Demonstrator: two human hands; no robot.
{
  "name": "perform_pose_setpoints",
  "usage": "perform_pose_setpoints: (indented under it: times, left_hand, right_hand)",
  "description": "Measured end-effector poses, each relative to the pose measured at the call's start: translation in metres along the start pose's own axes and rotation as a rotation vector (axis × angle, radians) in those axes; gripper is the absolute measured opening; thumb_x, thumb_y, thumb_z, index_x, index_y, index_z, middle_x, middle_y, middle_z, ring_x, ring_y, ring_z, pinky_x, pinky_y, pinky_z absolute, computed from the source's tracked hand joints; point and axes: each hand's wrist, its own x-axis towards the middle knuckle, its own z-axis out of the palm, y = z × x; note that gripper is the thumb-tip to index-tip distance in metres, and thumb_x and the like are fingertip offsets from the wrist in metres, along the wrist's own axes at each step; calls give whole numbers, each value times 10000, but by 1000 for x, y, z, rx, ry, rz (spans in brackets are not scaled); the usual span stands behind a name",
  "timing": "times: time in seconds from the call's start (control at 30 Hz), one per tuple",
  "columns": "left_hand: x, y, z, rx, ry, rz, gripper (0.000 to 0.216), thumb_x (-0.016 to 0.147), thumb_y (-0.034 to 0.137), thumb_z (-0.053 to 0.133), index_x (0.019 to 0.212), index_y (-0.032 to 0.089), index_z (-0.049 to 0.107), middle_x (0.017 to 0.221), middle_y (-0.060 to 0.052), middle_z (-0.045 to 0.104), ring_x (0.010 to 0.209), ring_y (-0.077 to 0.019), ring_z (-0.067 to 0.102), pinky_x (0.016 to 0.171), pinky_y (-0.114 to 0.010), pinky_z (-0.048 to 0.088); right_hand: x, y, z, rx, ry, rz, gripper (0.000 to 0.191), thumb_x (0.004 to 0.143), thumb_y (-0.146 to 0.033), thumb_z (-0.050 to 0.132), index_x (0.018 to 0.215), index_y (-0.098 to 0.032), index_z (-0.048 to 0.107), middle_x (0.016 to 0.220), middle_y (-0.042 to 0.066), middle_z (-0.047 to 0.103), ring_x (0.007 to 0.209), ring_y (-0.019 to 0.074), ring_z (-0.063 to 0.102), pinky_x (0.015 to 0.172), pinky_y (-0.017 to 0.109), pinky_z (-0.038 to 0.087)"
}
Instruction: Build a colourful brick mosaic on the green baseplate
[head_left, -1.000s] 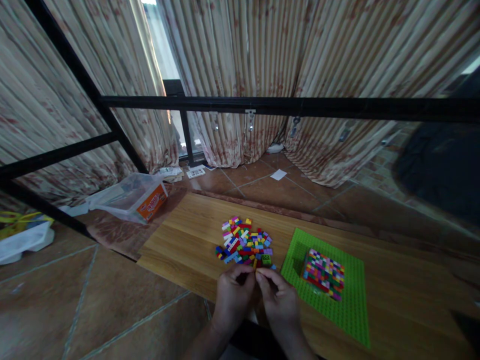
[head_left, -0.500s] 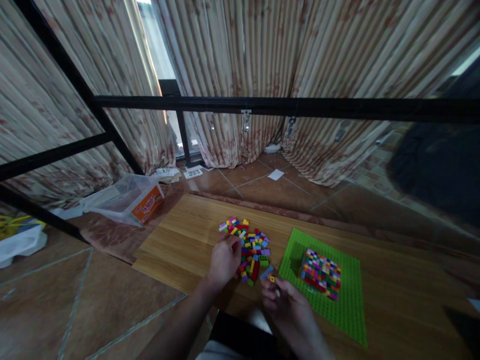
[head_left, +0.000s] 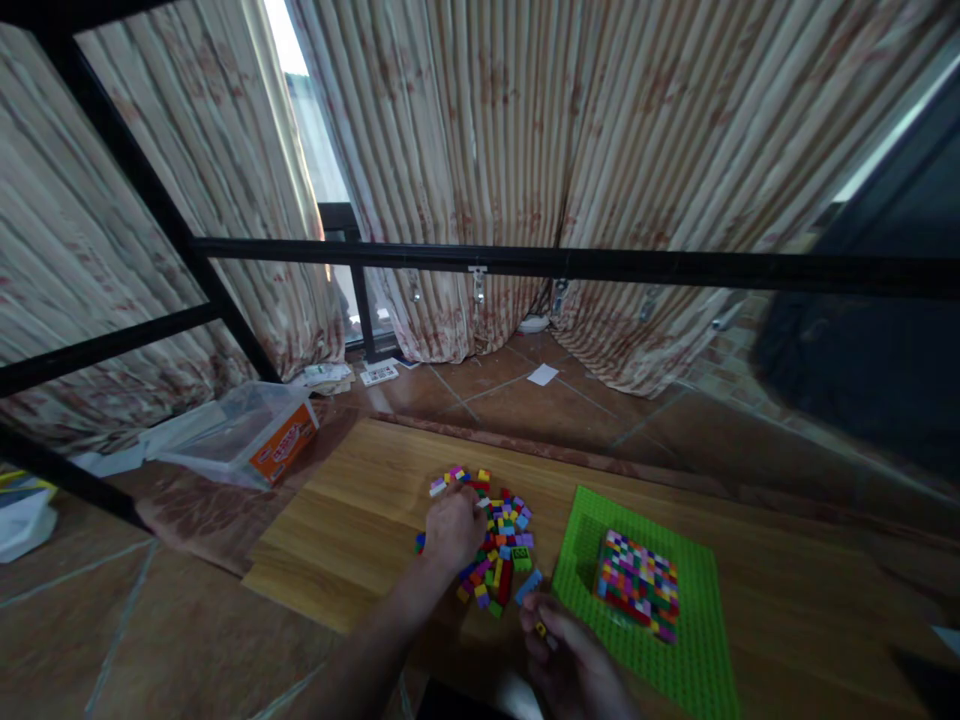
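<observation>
A heap of small coloured toy bricks lies on the wooden table. My left hand reaches over its left side with bunched fingers pointing down among the bricks; the fingertips are partly hidden, and I cannot make out what they grip. Close to the table's near edge, my right hand is closed on a small yellow brick. Just beyond its fingers is a long blue brick. To the right, a block built of many coloured bricks stands on a green baseplate.
The wooden table runs across in front of me. On the floor at left is a clear plastic box with an orange label. Papers lie by the curtains. A black metal bar crosses beyond the table.
The view has tilted up, so everything sits lower. My right hand has drawn back slightly from the blue brick, towards me, still with the yellow brick. My left hand stays over the heap.
</observation>
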Motion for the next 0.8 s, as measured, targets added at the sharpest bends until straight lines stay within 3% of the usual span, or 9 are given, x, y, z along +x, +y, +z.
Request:
perform_pose_setpoints:
  times: [0.23,0.3,0.4,0.53,0.63,0.8]
  left_hand:
    - [1,2,-7,-84,23,-44,114,762,158,509,833,197,589,810,-35,641,799,-168,587,742,-273,415]
    - [-3,3,-11,-266,47,-53,111,756,163,515,824,195,596,786,-22,639,755,-152,581,724,-269,419]
    - [-17,9,-14,-783,15,-107,142,718,211,579,853,179,612,746,-8,628,690,-132,573,658,-246,434]
    - [-52,24,-12,-1321,-106,-351,304,623,311,706,869,149,632,696,-7,621,614,-117,570,595,-237,449]
    - [-77,34,-4,-1431,-195,-451,324,577,350,753,789,134,638,604,-7,614,557,-106,555,559,-226,444]
    - [-97,38,8,-1469,-170,-441,342,565,427,760,705,148,620,574,17,605,480,-83,520,480,-199,402]
  right_hand:
    - [5,-1,2,14,-21,22,330,554,-359,813,779,-170,663,639,-27,584,477,52,476,418,159,308]
    - [3,-6,7,-35,-15,-27,321,568,-371,802,774,-171,658,631,-25,586,466,55,462,411,163,302]
    - [0,-14,18,-118,-1,-169,326,586,-412,780,767,-174,649,624,-23,583,450,60,427,397,173,288]
    - [3,-21,36,-219,32,-335,332,630,-458,743,768,-173,644,626,-21,582,467,69,430,407,176,293]
    - [10,-15,40,-300,19,-379,333,662,-489,708,747,-175,640,562,-28,563,448,79,443,407,183,302]
    - [14,2,31,-338,22,-399,323,698,-486,673,796,-179,652,636,1,611,537,126,529,509,235,428]
